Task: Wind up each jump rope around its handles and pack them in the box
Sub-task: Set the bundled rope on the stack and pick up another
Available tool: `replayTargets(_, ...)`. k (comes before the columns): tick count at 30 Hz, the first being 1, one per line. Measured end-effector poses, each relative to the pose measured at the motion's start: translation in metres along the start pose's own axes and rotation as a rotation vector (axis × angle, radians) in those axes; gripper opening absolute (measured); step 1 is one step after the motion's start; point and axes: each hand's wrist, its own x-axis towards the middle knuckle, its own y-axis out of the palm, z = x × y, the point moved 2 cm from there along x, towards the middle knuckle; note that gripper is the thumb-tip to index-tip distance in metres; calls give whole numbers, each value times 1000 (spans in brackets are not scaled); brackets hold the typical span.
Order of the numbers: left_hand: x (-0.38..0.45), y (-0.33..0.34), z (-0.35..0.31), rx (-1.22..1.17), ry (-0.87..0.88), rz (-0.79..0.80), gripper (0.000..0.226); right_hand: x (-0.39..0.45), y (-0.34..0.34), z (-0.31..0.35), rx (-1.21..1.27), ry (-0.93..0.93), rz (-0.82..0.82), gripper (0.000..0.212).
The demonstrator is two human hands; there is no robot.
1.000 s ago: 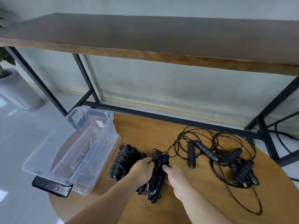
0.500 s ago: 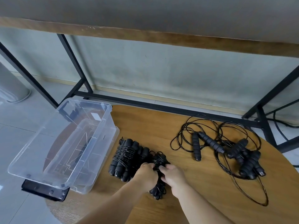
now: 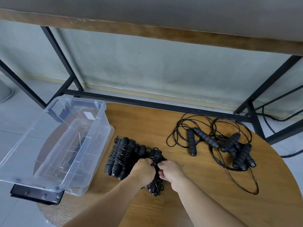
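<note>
Jump rope bundle (image 3: pixel 156 157) sits on the round wooden worktop (image 3: pixel 196 202), gripped by both hands: left hand (image 3: pixel 144 169) and right hand (image 3: pixel 171 172) curl around it. Two wound ropes (image 3: pixel 122 154) lie just beside the clear plastic box (image 3: pixel 54 145) (nothing packed in it). Loose ropes (image 3: pixel 229 146) lie farther right.

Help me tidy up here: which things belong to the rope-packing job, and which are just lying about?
Part of the job:
- rope being wound, gripped by left hand and right hand
- wound bundles
- loose ropes
- clear box

Just there:
- black-framed bench
- floor cable
</note>
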Motion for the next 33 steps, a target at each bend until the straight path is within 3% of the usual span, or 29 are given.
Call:
replayTargets(7,-4,0,-23,-100,117,-136,24,-34,-39,13,236,-25,-57,14)
replayTargets(17,-8,46,-131,-192,212,-17,25,-48,-169,15,354,-98,-229,17)
replayTargets(25,43,120,-237,26,320,-20,26,12,-297,-15,376,-44,-458,22)
replayTargets(28,79,153,-274,191,311,-13,37,55,-331,-35,238,-15,-520,25)
replayTargets(33,125,197,-304,435,332,-6,51,94,-354,-50,14,45,-516,46)
